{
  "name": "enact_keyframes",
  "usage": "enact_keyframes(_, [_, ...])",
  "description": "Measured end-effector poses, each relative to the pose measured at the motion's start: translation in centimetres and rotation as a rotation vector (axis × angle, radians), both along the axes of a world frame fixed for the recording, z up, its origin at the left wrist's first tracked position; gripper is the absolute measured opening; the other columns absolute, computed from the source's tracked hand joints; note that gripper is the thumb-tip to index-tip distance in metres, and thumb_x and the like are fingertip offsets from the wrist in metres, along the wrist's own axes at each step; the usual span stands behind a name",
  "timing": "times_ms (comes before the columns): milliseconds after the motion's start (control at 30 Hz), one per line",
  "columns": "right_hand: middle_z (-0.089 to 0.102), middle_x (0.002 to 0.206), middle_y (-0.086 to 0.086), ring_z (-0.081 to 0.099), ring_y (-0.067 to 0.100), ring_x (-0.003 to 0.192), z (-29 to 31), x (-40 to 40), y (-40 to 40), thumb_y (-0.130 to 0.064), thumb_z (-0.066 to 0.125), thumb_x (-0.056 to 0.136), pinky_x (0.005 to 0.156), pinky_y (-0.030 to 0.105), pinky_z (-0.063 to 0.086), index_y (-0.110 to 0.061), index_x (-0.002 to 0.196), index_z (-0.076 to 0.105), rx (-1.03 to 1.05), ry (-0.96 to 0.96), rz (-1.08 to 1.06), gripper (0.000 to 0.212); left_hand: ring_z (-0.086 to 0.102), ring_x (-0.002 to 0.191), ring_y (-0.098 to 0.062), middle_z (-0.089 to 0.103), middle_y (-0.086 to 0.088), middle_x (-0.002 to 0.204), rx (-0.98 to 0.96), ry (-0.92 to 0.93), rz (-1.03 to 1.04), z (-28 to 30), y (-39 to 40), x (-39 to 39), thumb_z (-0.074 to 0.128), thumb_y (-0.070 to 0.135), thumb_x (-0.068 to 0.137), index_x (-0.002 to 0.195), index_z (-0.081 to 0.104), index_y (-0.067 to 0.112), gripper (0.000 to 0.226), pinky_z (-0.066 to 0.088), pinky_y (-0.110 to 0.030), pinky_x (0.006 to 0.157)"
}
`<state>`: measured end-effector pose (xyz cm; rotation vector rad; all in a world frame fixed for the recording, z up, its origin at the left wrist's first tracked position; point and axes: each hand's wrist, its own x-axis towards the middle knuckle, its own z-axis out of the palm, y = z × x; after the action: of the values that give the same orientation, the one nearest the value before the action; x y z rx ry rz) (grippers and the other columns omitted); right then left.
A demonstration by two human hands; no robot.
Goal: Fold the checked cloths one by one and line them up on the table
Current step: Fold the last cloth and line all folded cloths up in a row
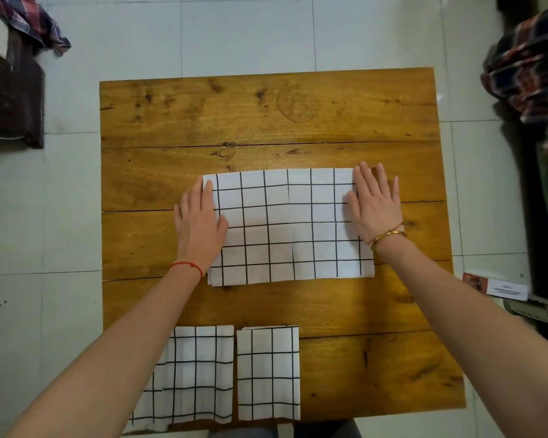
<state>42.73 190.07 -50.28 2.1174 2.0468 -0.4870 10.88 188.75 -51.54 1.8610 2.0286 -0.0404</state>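
Observation:
A white cloth with a black grid (pixel 287 224) lies folded into a wide rectangle in the middle of the wooden table (pixel 266 121). My left hand (pixel 200 222) presses flat on its left edge, fingers straight. On its right edge my right hand (pixel 375 203) lies flat as well, fingertips reaching past the far corner. Two folded checked cloths sit side by side at the near edge: one (pixel 200 374) partly under my left forearm, the other (pixel 268 373) just right of it. A further checked cloth (pixel 147 409) shows left of them, mostly hidden by my forearm.
Tiled floor (pixel 247 33) surrounds the table. Plaid fabric (pixel 32 20) hangs at the top left over dark furniture (pixel 10 99), and more plaid fabric (pixel 532 71) is piled at the right. A small card (pixel 495 287) lies on the floor at the right.

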Motion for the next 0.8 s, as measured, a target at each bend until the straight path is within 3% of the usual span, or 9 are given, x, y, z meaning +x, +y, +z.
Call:
enact_keyframes(67, [0.014, 0.158, 0.002, 0.003, 0.024, 0.146, 0.1, -0.7, -0.1, -0.039, 0.017, 0.097, 0.117, 0.046, -0.002, -0.015, 0.15, 0.017, 0.048, 0.035, 0.01, 0.058, 0.04, 0.126, -0.027, 0.038, -0.011, 0.14, 0.104, -0.089, 0.174, 0.5, -1.1, 0.3, 0.057, 0.024, 0.09, 0.138, 0.039, 0.013, 0.053, 0.04, -0.04, 0.102])
enact_keyframes(133, [0.028, 0.153, 0.006, 0.016, 0.027, 0.144, 0.1, -1.8, -0.7, -0.033, 0.031, 0.097, 0.118, 0.047, 0.008, -0.012, 0.147, 0.028, 0.091, 0.076, 0.09, 0.054, 0.045, 0.111, -0.023, 0.047, -0.01, 0.124, 0.116, -0.143, 0.349, 0.8, -2.4, 0.4, 0.059, 0.028, 0.089, 0.126, 0.046, 0.012, 0.042, 0.041, -0.034, 0.092])
enact_keyframes(233, [0.051, 0.134, 0.009, 0.042, 0.031, 0.129, 0.1, -3.8, -2.1, -0.021, 0.052, 0.089, 0.109, 0.047, 0.033, -0.009, 0.134, 0.047, 0.147, 0.165, 0.262, 0.046, 0.046, 0.099, -0.02, 0.051, -0.007, 0.11, 0.063, -0.171, 0.482, 1.0, -4.1, 0.3, 0.062, 0.033, 0.087, 0.116, 0.051, 0.01, 0.039, 0.047, -0.04, 0.088])
enact_keyframes(333, [0.057, 0.121, 0.008, 0.052, 0.029, 0.111, 0.1, -5.6, -3.4, -0.021, 0.064, 0.081, 0.094, 0.042, 0.047, -0.01, 0.126, 0.053, 0.122, 0.189, 0.334, 0.047, 0.05, 0.097, -0.023, 0.052, -0.005, 0.103, 0.003, -0.189, 0.58, 0.5, -4.9, 0.3, 0.066, 0.038, 0.084, 0.109, 0.054, 0.01, 0.039, 0.049, -0.045, 0.086])
enact_keyframes(533, [0.054, 0.123, 0.008, 0.052, 0.028, 0.111, -0.3, -7.8, -4.6, -0.021, 0.07, 0.074, 0.087, 0.039, 0.049, -0.012, 0.129, 0.051, 0.042, 0.155, 0.273, 0.06, 0.055, 0.095, -0.028, 0.056, -0.01, 0.101, -0.134, -0.287, 0.73, 0.4, -4.6, 1.3, 0.071, 0.04, 0.081, 0.087, 0.052, 0.016, 0.03, 0.053, -0.046, 0.082])
enact_keyframes(633, [0.053, 0.124, 0.008, 0.051, 0.028, 0.112, -0.2, -8.0, -4.7, -0.02, 0.07, 0.074, 0.088, 0.039, 0.048, -0.012, 0.13, 0.05, 0.038, 0.153, 0.258, 0.06, 0.051, 0.074, -0.029, 0.056, -0.019, 0.084, -0.126, -0.391, 0.739, 0.5, -4.5, 1.7, 0.069, 0.032, 0.083, 0.07, 0.045, 0.017, 0.03, 0.046, -0.033, 0.06])
enact_keyframes(700, [0.052, 0.125, 0.008, 0.049, 0.028, 0.113, -0.1, -8.1, -4.7, -0.022, 0.069, 0.076, 0.089, 0.04, 0.047, -0.013, 0.132, 0.048, 0.032, 0.142, 0.263, 0.061, 0.043, 0.066, -0.022, 0.047, -0.009, 0.072, -0.095, -0.515, 0.762, 1.6, -4.5, 2.1, 0.064, 0.025, 0.085, 0.073, 0.046, 0.013, 0.025, 0.036, -0.027, 0.053])
enact_keyframes(800, [0.05, 0.128, 0.009, 0.047, 0.029, 0.116, -0.1, -8.7, -4.7, -0.024, 0.067, 0.077, 0.091, 0.04, 0.045, -0.014, 0.134, 0.045, 0.022, 0.135, 0.268, 0.062, 0.04, 0.063, -0.018, 0.047, -0.006, 0.071, 0.007, -0.669, 0.764, 3.6, -4.9, 2.4, 0.06, 0.023, 0.085, 0.084, 0.053, 0.004, 0.021, 0.036, -0.032, 0.057])
